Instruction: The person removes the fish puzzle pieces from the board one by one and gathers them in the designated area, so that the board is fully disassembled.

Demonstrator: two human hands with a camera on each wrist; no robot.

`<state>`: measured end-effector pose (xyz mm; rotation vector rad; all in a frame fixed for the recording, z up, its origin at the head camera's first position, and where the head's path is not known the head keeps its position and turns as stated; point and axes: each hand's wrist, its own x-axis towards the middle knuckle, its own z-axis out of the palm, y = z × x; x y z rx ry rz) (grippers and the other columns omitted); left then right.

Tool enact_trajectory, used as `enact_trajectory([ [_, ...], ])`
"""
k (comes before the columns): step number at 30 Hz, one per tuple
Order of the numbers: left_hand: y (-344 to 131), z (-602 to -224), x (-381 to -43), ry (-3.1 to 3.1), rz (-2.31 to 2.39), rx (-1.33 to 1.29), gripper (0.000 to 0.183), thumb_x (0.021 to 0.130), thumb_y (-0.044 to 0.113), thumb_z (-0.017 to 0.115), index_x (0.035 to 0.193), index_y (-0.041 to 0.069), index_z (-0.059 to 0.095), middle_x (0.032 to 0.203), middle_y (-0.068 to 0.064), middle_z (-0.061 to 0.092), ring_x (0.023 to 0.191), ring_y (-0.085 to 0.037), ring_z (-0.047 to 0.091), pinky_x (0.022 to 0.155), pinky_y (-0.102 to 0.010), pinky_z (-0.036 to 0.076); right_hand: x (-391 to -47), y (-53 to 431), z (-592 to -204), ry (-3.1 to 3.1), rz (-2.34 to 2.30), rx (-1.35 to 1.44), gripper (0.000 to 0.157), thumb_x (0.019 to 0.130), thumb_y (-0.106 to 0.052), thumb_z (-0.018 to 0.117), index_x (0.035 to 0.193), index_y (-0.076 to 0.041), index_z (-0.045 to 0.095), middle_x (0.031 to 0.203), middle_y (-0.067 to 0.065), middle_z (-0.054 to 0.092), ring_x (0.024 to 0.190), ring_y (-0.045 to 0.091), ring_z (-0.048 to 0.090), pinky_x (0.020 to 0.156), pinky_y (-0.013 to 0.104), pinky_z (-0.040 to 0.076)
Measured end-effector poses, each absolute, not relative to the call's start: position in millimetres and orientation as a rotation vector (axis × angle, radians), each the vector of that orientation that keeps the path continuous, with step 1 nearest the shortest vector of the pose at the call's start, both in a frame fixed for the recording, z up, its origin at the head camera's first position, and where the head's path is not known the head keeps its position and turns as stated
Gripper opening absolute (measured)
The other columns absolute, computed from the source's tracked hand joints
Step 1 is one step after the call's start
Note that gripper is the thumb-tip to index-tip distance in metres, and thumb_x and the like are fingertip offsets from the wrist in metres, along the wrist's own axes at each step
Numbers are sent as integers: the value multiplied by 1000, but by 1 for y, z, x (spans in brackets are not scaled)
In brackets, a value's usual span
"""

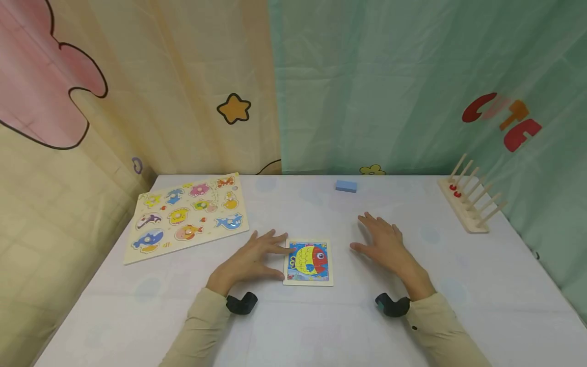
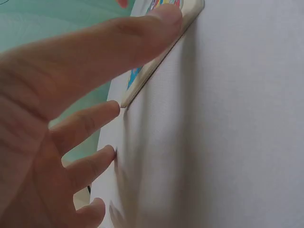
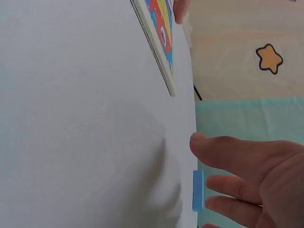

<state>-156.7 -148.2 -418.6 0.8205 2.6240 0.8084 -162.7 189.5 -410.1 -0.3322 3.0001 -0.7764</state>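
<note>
A small square jigsaw puzzle [image 1: 308, 262] with a yellow and red fish in a pale wooden frame lies flat on the table. My left hand [image 1: 254, 257] is at its left side, fingers spread, with the index finger reaching over the picture's edge and the thumb by the lower left corner. In the left wrist view the thumb [image 2: 164, 21] overlaps the puzzle's frame; whether it touches cannot be told. My right hand [image 1: 382, 244] hovers over the table to the right of the puzzle, apart from it, fingers spread and holding nothing.
A large wooden peg puzzle [image 1: 188, 216] with animal pieces lies at the back left. A blue block [image 1: 346, 186] sits near the back edge. At the right stands a wooden peg rack [image 1: 470, 204] with two red beads. Curtains [image 1: 321, 92] hang behind the table.
</note>
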Motion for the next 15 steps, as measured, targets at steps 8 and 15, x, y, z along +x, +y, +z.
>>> enact_trajectory([
  [8,-144,-419,-154,2649,744,862,57,72,41,86,124,27,70,154,-1,40,149,-32,16,117,-62,2,-169,148,-402,2858,-906,-458,40,87,-11,73,126,-6,65,128,13,63,121,35,54,102,53,45],
  [15,-140,-417,-153,2692,636,879,54,72,44,85,122,30,71,153,-3,41,148,-36,19,115,-65,7,-177,101,-402,2707,-944,-642,41,86,-5,73,125,-6,63,106,4,67,96,21,60,89,39,54],
])
